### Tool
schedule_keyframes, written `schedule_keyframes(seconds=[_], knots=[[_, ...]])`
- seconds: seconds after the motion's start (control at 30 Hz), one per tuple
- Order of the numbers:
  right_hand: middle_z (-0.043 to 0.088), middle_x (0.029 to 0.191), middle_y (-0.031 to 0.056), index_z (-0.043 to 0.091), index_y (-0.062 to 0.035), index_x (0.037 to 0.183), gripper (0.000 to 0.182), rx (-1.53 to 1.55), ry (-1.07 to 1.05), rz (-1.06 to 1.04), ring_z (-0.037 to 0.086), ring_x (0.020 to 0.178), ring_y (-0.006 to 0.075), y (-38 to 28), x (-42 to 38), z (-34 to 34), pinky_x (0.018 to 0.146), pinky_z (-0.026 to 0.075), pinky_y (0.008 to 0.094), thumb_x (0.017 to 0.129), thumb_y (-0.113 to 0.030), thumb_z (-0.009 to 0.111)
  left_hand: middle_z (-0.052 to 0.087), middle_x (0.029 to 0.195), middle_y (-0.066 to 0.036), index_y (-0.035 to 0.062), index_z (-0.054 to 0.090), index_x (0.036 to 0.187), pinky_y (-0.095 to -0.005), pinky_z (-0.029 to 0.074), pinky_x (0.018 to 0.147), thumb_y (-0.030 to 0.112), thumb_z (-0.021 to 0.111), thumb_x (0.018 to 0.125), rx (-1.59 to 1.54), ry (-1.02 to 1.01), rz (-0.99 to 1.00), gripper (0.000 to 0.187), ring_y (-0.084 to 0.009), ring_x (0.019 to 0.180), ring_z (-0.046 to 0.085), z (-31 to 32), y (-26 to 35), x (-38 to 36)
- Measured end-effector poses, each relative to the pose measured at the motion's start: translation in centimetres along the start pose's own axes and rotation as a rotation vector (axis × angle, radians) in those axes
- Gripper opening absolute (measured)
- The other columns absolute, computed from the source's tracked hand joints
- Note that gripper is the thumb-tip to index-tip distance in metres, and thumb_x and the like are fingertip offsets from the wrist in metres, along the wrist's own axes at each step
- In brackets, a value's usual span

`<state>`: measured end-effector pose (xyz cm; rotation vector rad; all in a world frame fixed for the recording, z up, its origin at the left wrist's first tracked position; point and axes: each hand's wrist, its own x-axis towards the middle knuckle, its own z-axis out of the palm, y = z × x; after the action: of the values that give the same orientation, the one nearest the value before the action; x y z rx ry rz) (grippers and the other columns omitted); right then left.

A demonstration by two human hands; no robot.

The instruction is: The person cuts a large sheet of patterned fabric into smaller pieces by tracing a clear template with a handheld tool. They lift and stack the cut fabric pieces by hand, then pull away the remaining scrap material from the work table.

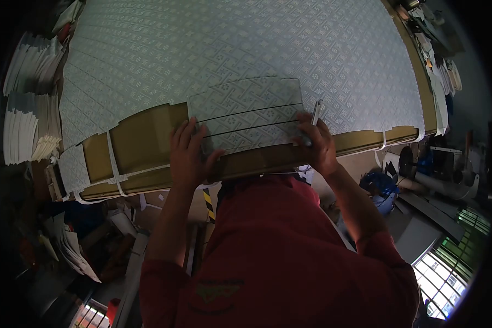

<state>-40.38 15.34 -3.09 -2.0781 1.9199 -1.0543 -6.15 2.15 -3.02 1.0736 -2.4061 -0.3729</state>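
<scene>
One patterned panel (pixel 246 98), at the six-o'clock edge of the table (pixel 147 134), looks light, thin and bendy, best held by opposite sides, with the left hand (pixel 188 150) spread, unclenched, at its eight o'clock and the right hand (pixel 320 145) grasping a slim tool (pixel 316 113) at three.

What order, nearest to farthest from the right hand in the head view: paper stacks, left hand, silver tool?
From the right hand:
1. Silver tool: held in it.
2. Left hand: across the patterned piece.
3. Paper stacks: far left.
</scene>
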Motion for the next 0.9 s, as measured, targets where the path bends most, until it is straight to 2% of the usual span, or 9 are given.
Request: schedule_keyframes(seconds=[0.03,0.67,0.9], knots=[[0.068,0.132,0.0216,0.059,-0.003,0.11,0.042,-0.015,-0.006,-0.012,0.063,0.124,0.042,-0.05,0.07,-0.03,0.1,0.054,0.0479,0.076,-0.002,0.084,0.052,0.151,-0.019,0.0064,0.063,0.131,-0.0603,0.033,0.116,0.041,0.09,0.073,-0.002,0.001,0.0,0.072,-0.0403,0.138,0.049,-0.06,0.06,0.01],[0.068,0.132,0.0205,0.06,-0.0031,0.11,0.039,-0.008,-0.004,-0.017,0.063,0.124,0.0404,0.06,0.11,0.02,0.1,0.054,0.0465,0.078,-0.004,0.083,0.051,0.152,-0.019,0.0061,0.063,0.132,-0.0602,0.032,0.116,0.039,0.09,0.074,0.029,-0.025,-0.008,0.071,-0.0402,0.139,0.048,-0.32,0.26,0.06],[0.068,0.133,0.0176,0.062,-0.0049,0.115,0.046,0.04,0.004,0.009,0.061,0.128,0.0401,0.67,-0.51,0.36,0.103,0.051,0.0482,0.074,-0.003,0.083,0.051,0.153,-0.018,0.007,0.063,0.133,-0.0591,0.032,0.117,0.039,0.09,0.074,0.018,-0.015,-0.003,0.072,-0.0404,0.139,0.048,-0.11,0.17,0.01]])
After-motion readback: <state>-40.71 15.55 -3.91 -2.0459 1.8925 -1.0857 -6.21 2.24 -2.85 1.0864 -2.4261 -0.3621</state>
